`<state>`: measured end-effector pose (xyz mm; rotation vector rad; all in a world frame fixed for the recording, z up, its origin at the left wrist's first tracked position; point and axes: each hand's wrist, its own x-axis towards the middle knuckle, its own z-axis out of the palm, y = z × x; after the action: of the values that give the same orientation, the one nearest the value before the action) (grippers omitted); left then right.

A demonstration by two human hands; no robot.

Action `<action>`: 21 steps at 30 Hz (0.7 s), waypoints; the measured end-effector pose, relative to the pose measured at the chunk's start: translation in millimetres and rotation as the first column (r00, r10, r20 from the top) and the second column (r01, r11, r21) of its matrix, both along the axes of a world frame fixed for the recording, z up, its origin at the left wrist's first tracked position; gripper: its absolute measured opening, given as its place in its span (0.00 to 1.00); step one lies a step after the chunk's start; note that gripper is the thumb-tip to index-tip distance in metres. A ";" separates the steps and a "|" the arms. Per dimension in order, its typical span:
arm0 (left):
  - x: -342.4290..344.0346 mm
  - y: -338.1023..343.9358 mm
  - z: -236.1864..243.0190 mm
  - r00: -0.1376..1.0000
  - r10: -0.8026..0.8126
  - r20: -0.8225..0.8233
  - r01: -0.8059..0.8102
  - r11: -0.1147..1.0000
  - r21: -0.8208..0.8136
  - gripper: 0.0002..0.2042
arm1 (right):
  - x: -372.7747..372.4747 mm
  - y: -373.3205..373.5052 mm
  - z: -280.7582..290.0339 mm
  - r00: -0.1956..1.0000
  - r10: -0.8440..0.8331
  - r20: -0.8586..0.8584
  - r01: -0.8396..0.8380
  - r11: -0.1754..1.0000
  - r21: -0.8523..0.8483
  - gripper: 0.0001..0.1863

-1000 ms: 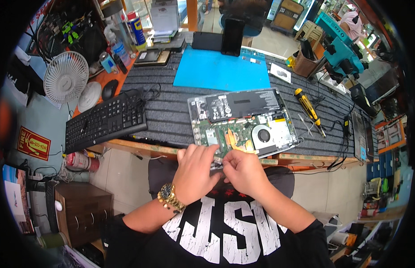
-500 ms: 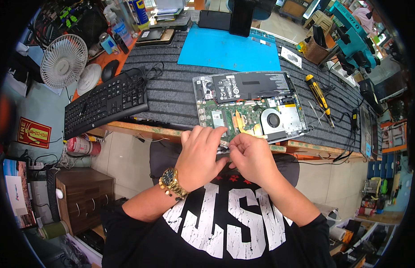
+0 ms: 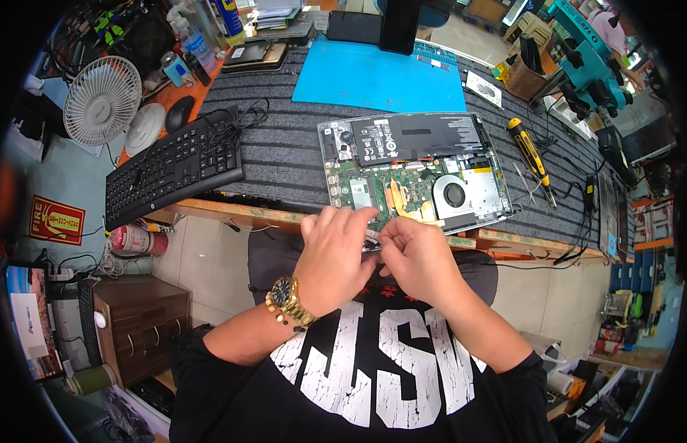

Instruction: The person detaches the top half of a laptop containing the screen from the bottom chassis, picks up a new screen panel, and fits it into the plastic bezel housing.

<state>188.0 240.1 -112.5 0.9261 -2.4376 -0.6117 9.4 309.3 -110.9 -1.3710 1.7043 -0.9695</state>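
Note:
An opened laptop (image 3: 473, 207) lies at the table's near edge, its inside facing up. It shows a black battery (image 3: 417, 140), a green circuit board, a copper heat pipe (image 3: 397, 198) and a round fan (image 3: 454, 196). My left hand (image 3: 336, 247), with a gold watch at its wrist, is closed around the laptop's near edge, thumb below. Beside it my right hand (image 3: 414, 251) makes a pinch at the same edge. A small dark part shows between the hands; what the right fingertips hold is hidden.
A blue mat (image 3: 377, 77) lies behind the laptop. To the right are a yellow-black screwdriver (image 3: 532, 155) and loose cables. A black keyboard (image 3: 177, 166), mouse (image 3: 180, 114) and white fan (image 3: 101, 102) are at the left. A teal microscope (image 3: 587, 70) stands at the far right.
The view has shifted slightly. Both hands stay at the laptop's near edge, with only small finger movements; the left thumb sits a little nearer the right fingers.

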 end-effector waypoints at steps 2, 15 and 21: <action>-0.7 0.5 1.5 1.000 0.005 -0.007 -0.005 1.000 -0.006 0.34 | -1.1 0.2 -2.6 1.000 0.003 -0.007 -0.003 1.000 -0.009 0.03; 2.6 -5.4 3.0 1.000 -0.023 -0.014 0.023 1.000 -0.002 0.37 | -2.1 -0.2 -0.5 1.000 0.008 0.008 -0.008 1.000 0.008 0.04; -0.6 -5.0 1.0 1.000 -0.019 -0.024 0.018 1.000 -0.017 0.35 | -1.9 -0.3 0.1 1.000 -0.002 0.022 0.001 1.000 0.021 0.04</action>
<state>187.4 235.1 -111.4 0.8855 -2.4286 -0.6047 7.5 309.0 -110.8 -1.3403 1.6947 -0.9615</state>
